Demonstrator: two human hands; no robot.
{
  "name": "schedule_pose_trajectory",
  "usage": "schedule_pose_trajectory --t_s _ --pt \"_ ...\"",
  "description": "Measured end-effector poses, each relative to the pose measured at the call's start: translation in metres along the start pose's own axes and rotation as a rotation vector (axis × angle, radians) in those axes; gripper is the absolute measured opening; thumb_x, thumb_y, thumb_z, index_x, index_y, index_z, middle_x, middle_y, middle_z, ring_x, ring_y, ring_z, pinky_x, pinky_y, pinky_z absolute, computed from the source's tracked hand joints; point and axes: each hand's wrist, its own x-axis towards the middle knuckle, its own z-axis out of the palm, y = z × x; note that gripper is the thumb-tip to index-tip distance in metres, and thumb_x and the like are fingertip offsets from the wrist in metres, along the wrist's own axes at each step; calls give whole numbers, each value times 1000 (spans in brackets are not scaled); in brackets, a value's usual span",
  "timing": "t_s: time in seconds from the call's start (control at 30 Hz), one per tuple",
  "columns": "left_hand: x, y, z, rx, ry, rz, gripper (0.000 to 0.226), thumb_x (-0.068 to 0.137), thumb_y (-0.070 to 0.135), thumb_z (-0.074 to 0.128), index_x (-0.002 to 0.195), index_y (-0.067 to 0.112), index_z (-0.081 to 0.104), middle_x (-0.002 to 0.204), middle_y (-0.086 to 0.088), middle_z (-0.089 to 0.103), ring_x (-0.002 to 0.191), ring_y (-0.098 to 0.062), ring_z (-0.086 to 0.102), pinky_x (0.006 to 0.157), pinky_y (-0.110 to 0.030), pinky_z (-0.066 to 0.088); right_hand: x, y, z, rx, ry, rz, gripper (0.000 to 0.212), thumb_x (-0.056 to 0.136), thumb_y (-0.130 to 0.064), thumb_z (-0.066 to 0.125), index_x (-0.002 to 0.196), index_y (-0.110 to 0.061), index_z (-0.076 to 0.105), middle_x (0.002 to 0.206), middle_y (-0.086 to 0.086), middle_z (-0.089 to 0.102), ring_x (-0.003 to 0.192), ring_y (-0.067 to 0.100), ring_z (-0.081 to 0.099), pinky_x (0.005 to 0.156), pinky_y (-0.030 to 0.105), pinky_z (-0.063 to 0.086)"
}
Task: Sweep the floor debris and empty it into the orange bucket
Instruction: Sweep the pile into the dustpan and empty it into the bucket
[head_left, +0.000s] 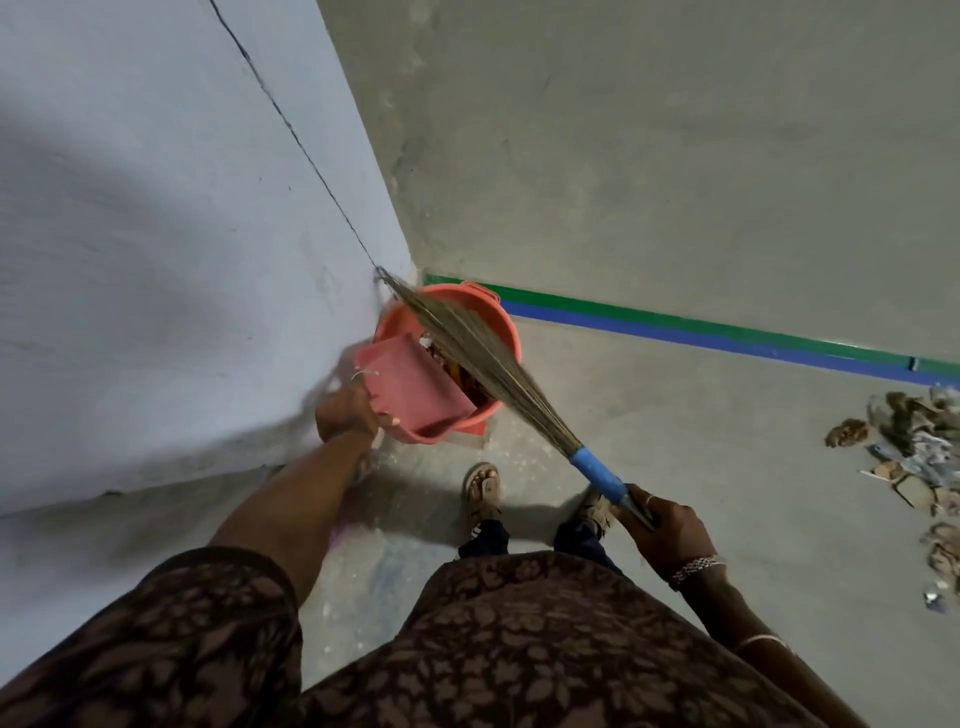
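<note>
The left grip (345, 410) is holding the dustpan (415, 384) by its near edge, tipping it into the bucket (511, 338) just beyond. The right grip (670, 530) is clasping the broom (498, 369), its bristles lying across the bucket's mouth. Tilting the pan steeper and brushing downward should be clearing it cleanly. More debris (914, 457) is lying well right of the right grip.

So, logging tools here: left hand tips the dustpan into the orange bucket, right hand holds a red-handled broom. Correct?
No: the head view shows the right hand holding a blue-handled broom, not red. The left hand does tip the dustpan into the orange bucket.
</note>
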Motion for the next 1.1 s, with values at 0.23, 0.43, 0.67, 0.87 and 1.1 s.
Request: schedule_pose_trajectory --t_s 0.23,0.43,0.67,0.87,1.1 --pt "0 12 -2 -45 -112 -71 43 80 58 71 113 33 61 91 -1 68 83 -28 69 56 -31 48 -21 5 0 -80 -81 -17 40 89 -55 59 123 -34 64 96 3 75 86 29 70 67 38 53" --pt "-19 14 -11 -52 -93 -48 59 76 60 79 122 28 62 98 -3 70 83 -25 69 60 -28 54 -34 6 -8 -27 45 81 34 92 -49 60 120 -31 66 98 4 74 89 30 68 67 34 48" --pt "-32 6 -33 -127 -52 74 90 62 66 85 137 37 45 109 0 70 94 -28 69 74 -36 57 -48 6 -18 67 69 68 26 91 -47 62 110 -30 69 89 0 74 83 26 68 66 35 52" --pt "-41 12 -53 -161 -41 80 90 62 68 81 136 38 41 110 3 70 97 -30 68 76 -35 55 -50 11 -13 97 -10 16 42 92 -49 61 131 -33 63 110 1 75 96 22 69 72 31 51" --pt "-70 17 -73 -197 -61 148 82 69 68 79 136 42 40 113 4 71 97 -28 68 72 -32 49 -59 36 -14 226 42 138 27 92 -48 61 111 -33 72 69 -9 65 68 12 65 61 30 51"
